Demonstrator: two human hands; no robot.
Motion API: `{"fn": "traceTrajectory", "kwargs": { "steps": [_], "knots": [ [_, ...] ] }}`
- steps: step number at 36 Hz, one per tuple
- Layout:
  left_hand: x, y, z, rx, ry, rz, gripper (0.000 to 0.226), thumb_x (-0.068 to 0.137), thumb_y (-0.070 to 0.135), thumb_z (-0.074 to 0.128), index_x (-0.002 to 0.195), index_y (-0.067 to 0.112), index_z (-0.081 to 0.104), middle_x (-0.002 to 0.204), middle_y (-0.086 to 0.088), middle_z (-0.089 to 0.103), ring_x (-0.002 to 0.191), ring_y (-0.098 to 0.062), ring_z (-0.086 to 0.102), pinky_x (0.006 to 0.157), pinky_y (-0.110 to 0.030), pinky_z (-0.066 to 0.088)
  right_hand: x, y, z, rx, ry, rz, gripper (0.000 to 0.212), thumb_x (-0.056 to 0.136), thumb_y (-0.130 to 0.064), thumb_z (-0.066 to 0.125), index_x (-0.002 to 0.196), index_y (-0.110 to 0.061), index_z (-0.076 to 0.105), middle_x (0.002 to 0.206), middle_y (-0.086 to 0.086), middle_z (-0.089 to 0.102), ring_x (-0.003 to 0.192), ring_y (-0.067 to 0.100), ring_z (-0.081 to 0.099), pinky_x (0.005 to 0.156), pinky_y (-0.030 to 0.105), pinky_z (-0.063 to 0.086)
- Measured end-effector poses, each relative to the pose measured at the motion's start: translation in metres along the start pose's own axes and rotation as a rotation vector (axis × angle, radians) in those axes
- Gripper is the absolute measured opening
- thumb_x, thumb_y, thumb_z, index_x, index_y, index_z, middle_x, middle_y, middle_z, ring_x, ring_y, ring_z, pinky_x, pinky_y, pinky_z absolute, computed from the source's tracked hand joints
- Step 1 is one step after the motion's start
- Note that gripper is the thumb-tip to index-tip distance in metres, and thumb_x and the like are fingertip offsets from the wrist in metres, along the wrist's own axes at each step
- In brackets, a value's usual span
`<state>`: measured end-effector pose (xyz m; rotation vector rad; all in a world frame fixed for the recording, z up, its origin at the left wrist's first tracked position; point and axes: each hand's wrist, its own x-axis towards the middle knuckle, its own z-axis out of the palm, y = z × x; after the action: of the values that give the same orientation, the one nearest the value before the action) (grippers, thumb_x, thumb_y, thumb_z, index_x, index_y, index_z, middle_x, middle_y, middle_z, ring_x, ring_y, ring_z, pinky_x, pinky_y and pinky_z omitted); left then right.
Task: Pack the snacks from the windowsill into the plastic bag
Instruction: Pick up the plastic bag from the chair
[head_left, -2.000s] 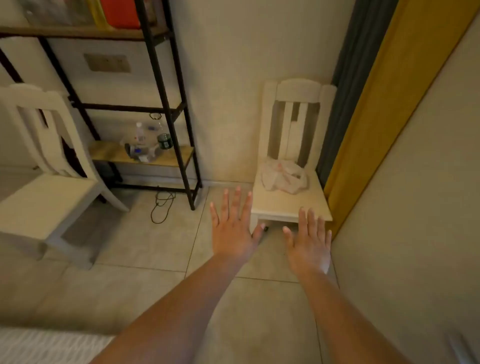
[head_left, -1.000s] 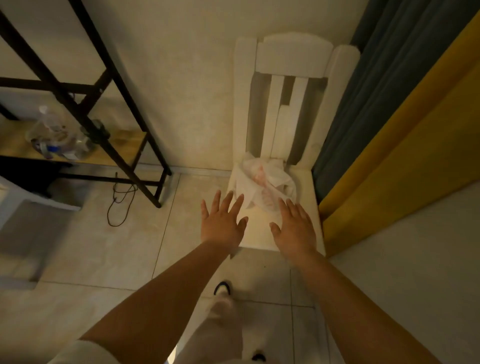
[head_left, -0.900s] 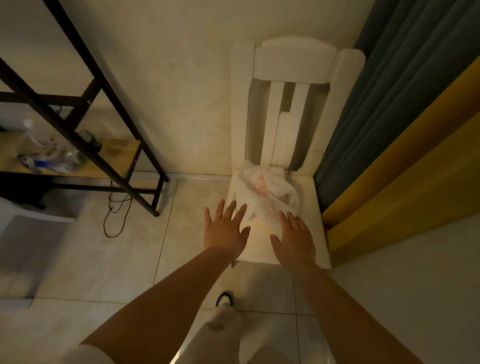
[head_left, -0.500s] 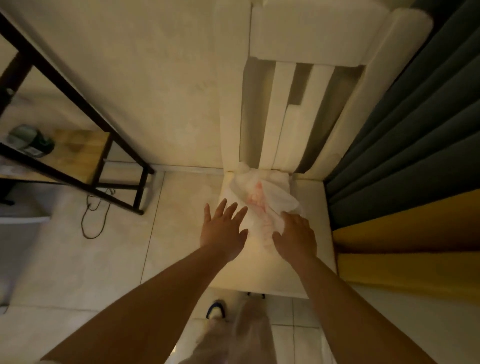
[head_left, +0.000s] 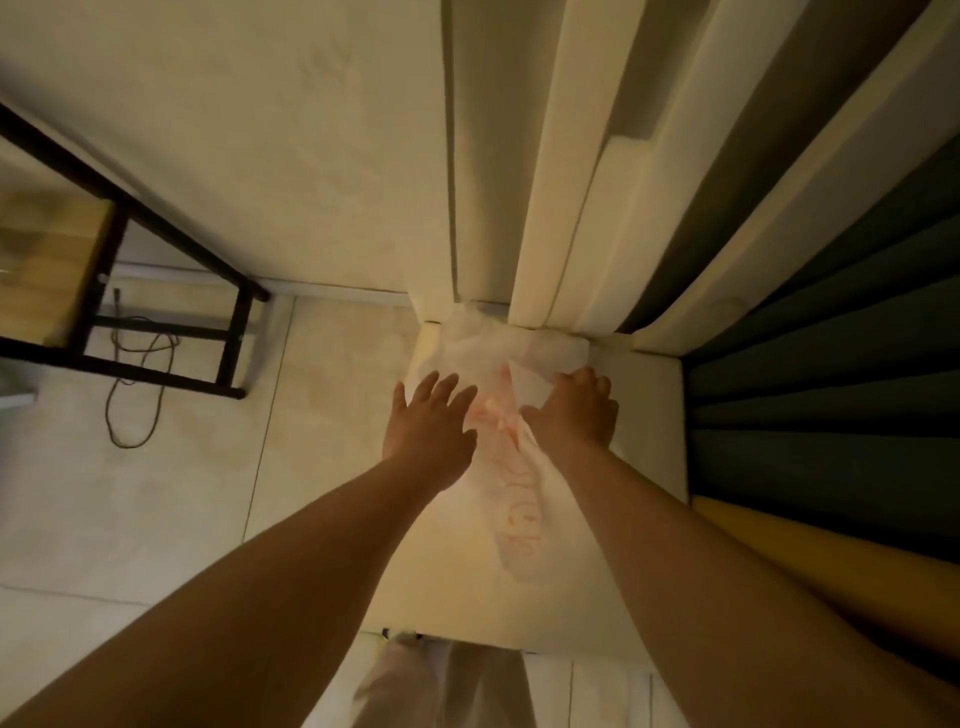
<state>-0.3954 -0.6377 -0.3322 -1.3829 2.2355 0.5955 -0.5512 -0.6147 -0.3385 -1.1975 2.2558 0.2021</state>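
Plastic bag (head_left: 511, 467) lay crumpled on white chair seat (head_left: 644, 415), between both hands. Right hand (head_left: 574, 408) curled, gripping bag's far edge. Left hand (head_left: 428, 421) spread flat, fingers touching bag.

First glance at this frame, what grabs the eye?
Two bare forearms reaching to a crumpled white plastic bag with red print, lying on the seat of a white wooden chair at centre. The right hand grips the bag, fingers curled; the left hand is spread flat at its edge. Dark and yellow curtains hang right.
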Motion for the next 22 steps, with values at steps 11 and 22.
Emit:
{"fn": "traceTrajectory", "kwargs": {
  "steps": [11,22],
  "knots": [
    [0.005,0.010,-0.054,0.124,0.213,0.077,0.078,0.094,0.049,0.044,0.151,0.032,-0.006,0.160,-0.002,0.006,0.147,-0.023,0.008,0.118,-0.047,-0.002,-0.019,0.004,-0.038,1.241,-0.422,0.213,0.024,0.099,-0.031,0.042,0.108,-0.017,0.058,0.122,0.008,0.057,0.113,0.030,0.054,0.104,0.048,0.042],
    [-0.035,0.028,-0.124,0.173,0.195,0.230,0.050,0.093,0.050,0.046,0.142,0.046,0.034,0.158,0.007,0.011,0.146,-0.018,0.006,0.117,-0.054,-0.003,-0.123,0.031,-0.140,1.343,-0.701,-0.160,0.049,0.040,-0.046,0.089,0.074,-0.016,0.071,0.073,0.007,0.062,0.066,0.018,0.060,0.067,0.031,0.050]
  ]
}}
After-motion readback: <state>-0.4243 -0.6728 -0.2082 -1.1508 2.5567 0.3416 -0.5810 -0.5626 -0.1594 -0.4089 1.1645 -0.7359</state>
